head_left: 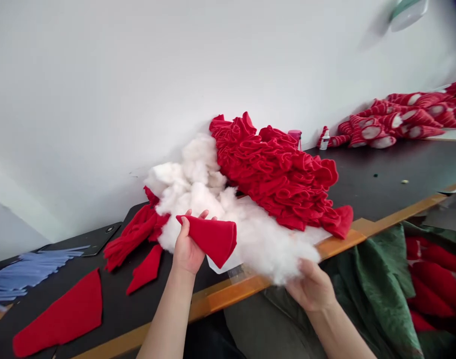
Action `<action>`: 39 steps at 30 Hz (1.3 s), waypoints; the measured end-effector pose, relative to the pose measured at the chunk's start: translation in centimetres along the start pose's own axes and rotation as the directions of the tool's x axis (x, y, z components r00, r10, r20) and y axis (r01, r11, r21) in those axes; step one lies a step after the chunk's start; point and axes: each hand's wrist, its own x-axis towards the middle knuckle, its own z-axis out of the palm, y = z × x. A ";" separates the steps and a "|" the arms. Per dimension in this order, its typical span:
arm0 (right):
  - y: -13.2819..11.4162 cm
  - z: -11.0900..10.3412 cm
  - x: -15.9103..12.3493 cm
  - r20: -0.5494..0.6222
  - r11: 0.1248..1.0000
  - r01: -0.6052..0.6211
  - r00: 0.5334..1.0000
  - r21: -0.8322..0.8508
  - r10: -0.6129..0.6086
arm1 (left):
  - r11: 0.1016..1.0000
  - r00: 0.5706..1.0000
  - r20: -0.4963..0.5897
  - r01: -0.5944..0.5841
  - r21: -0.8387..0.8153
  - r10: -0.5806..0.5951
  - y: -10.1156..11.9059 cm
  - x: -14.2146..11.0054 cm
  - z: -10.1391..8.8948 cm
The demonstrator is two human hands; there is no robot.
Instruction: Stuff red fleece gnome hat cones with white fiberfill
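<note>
One black tabletop [115, 299], taped edge [235, 293], white wall [138, 65]

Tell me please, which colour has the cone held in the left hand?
Red, in the head view.

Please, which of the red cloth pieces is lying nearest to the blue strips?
The large flat piece, widest at its right end; the small jagged piece lies farther right, and the cone is in the left hand.
</note>
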 end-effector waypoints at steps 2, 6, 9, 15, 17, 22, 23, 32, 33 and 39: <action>0.7 2.4 -1.2 0.029 0.990 -0.066 0.998 0.126 0.063 | 0.997 0.999 -0.035 0.006 -0.073 -0.009 0.2 -0.8 -0.4; 3.1 6.2 -2.5 -0.047 0.990 -0.041 0.998 0.132 0.048 | 0.975 0.993 -0.110 0.004 -0.223 -0.030 0.2 -2.3 -1.1; 5.2 8.2 -3.4 0.009 0.957 0.170 0.985 -0.237 -0.172 | 0.960 0.987 -0.159 -0.034 -0.276 -0.011 -0.8 -3.2 -2.0; 5.6 9.8 -4.2 0.625 0.656 0.581 0.753 -0.482 -0.208 | 0.981 0.994 -0.108 -0.035 -0.189 0.014 -1.7 -4.3 -5.1; 5.0 9.6 -3.7 0.774 0.601 0.679 0.615 -0.421 -0.153 | 0.988 0.998 -0.067 -0.007 -0.152 -0.004 -1.2 -4.7 -6.1; 5.0 9.1 -2.5 0.830 0.453 0.784 0.537 -0.425 -0.151 | 0.998 0.999 -0.030 0.036 0.050 -0.035 -0.9 -5.8 -7.1; 5.4 9.1 -2.5 0.815 0.432 0.784 0.555 -0.445 -0.169 | 0.998 0.999 -0.040 0.013 0.068 -0.010 -1.1 -6.0 -7.1; 8.7 9.6 -5.0 0.526 0.392 0.628 0.778 -0.673 -0.343 | 1.000 0.995 -0.102 -0.017 0.013 0.018 -2.8 -5.5 -6.5; 8.7 9.6 -5.2 0.581 0.431 0.649 0.758 -0.627 -0.295 | 1.000 0.995 -0.102 0.000 0.029 0.003 -2.8 -5.5 -6.6; 9.6 9.1 -3.7 0.761 0.450 0.682 0.649 -0.576 -0.010 | 0.988 0.992 0.015 0.127 0.083 -0.128 -3.0 -6.4 -7.3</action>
